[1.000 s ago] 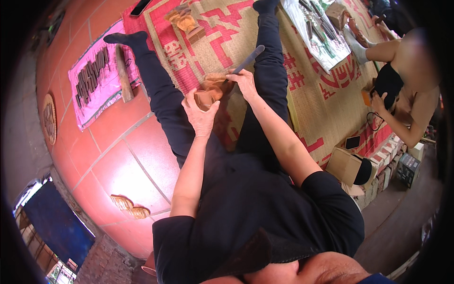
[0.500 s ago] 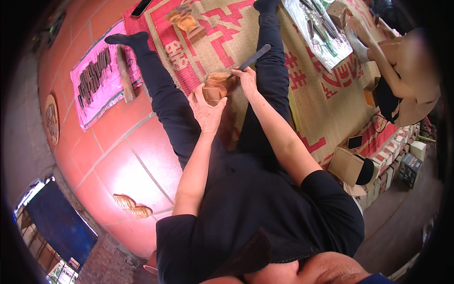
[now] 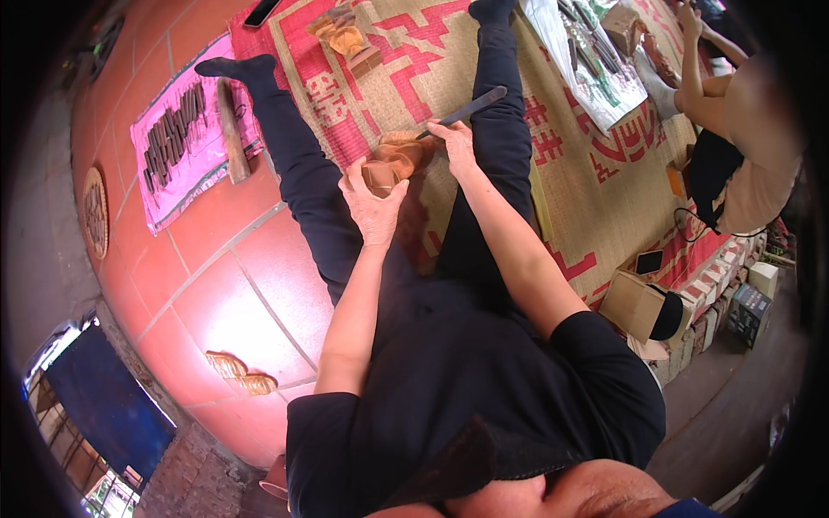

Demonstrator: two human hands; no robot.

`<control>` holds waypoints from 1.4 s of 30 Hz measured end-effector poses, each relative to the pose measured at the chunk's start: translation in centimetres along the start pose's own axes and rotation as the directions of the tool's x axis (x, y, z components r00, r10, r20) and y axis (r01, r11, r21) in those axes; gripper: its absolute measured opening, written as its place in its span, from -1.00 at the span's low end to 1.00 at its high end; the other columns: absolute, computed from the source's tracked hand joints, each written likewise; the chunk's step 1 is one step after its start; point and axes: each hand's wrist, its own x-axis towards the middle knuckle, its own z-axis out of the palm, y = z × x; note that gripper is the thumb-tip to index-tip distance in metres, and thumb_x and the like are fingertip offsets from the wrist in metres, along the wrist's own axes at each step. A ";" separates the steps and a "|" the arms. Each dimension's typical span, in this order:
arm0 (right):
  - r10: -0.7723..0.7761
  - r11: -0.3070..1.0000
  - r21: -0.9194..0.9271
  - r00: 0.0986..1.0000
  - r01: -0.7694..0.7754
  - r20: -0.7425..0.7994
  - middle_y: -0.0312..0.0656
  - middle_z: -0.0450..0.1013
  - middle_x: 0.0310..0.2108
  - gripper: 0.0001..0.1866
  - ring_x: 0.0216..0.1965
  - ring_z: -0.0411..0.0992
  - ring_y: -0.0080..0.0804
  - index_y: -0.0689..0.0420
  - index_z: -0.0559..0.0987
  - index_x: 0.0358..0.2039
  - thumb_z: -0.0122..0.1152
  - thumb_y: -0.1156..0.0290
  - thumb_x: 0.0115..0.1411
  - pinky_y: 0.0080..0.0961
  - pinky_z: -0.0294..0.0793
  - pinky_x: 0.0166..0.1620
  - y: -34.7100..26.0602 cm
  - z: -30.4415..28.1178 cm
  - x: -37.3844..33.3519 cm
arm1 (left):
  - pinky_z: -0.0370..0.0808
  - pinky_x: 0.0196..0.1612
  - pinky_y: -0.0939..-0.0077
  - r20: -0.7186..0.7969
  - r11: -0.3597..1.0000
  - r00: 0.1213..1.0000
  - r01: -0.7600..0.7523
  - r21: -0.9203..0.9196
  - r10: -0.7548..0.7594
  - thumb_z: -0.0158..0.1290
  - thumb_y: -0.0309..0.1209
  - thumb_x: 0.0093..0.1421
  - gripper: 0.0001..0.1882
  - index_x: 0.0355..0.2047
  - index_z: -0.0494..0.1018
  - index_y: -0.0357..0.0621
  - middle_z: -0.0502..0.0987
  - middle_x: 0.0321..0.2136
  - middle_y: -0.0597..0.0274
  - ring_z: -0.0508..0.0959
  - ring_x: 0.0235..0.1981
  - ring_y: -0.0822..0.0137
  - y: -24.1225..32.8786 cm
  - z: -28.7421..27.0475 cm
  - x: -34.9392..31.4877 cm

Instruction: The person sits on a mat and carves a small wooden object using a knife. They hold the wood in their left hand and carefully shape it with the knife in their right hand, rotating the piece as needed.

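Between my legs lies a carved wooden piece (image 3: pixel 409 155), orange-brown, with a squared block at its near end. My left hand (image 3: pixel 373 205) is closed around that block, thumb on one side and fingers on the other. In my right hand (image 3: pixel 455 145) is a long, flat, dark tool with a rounded end (image 3: pixel 477 104), which looks like a file. My fingers pinch it low down, and its lower tip meets or nearly meets the carving's right side; the exact contact is too small to tell. The upper end points away to the right, over my right leg.
Another wooden carving (image 3: pixel 347 41) lies ahead on the patterned mat (image 3: pixel 570 198). At left, a pink cloth (image 3: pixel 160 186) bears several dark tools beside a wooden mallet-like stick (image 3: pixel 231 134). Tools also lie on a white sheet (image 3: pixel 617 104), near a seated person (image 3: pixel 751 147) at right.
The dark tool has swung slightly lower and further right at its upper end. My left hand and the carving stay almost in place. The person at right has raised a forearm.
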 end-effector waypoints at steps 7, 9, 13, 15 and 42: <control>0.035 0.996 -0.083 0.997 -0.030 0.067 -0.32 0.52 -0.48 -0.87 -0.43 0.44 -0.59 0.18 0.62 -0.38 0.33 0.49 0.02 -0.64 0.36 -0.31 -0.8 0.0 -0.3 | 0.33 0.08 0.22 0.000 0.999 0.999 -0.038 0.037 0.038 0.36 -0.27 -0.19 -0.16 0.10 0.21 -0.06 0.24 -0.04 0.02 0.31 0.01 0.05 -0.1 0.1 0.1; -0.034 0.999 0.009 0.997 0.033 0.069 -0.33 0.52 -0.48 -0.87 -0.44 0.44 -0.60 0.18 0.62 -0.38 0.34 0.49 0.02 -0.65 0.36 -0.31 -0.9 0.2 -0.4 | 0.33 0.08 0.23 -0.006 1.000 1.000 -0.017 0.022 0.018 0.37 -0.27 -0.19 -0.16 0.11 0.21 -0.06 0.24 -0.04 0.03 0.32 0.01 0.05 -0.3 0.1 0.1; 0.021 1.000 -0.012 0.990 -0.020 0.138 -0.29 0.53 -0.44 -0.82 -0.38 0.45 -0.56 0.22 0.62 -0.35 0.35 0.52 -0.02 -0.63 0.37 -0.23 -0.9 -0.1 -0.6 | 0.32 0.09 0.23 -0.013 1.000 1.000 0.010 0.005 -0.010 0.37 -0.27 -0.19 -0.15 0.11 0.20 -0.05 0.24 -0.04 0.02 0.32 0.01 0.05 -0.7 0.0 0.1; -0.064 0.978 -0.177 0.971 0.107 0.230 -0.28 0.53 -0.43 -0.80 -0.39 0.45 -0.55 0.23 0.62 -0.34 0.37 0.53 -0.04 -0.64 0.37 -0.26 -0.7 -0.1 -0.9 | 0.32 0.09 0.23 -0.022 1.000 1.000 0.014 0.006 -0.014 0.37 -0.26 -0.19 -0.15 0.11 0.20 -0.05 0.24 -0.03 0.01 0.31 0.01 0.05 -0.7 0.1 0.1; 0.002 0.988 -0.154 0.988 0.022 0.157 -0.34 0.53 -0.35 -0.75 -0.32 0.45 -0.55 0.16 0.63 -0.22 0.33 0.51 0.03 -0.57 0.43 -0.18 -0.8 -0.8 -0.4 | 0.31 0.10 0.24 -0.007 0.996 0.997 0.083 -0.034 -0.083 0.37 -0.29 -0.16 -0.15 0.13 0.19 -0.07 0.23 -0.03 -0.01 0.30 0.03 0.04 0.2 0.0 0.8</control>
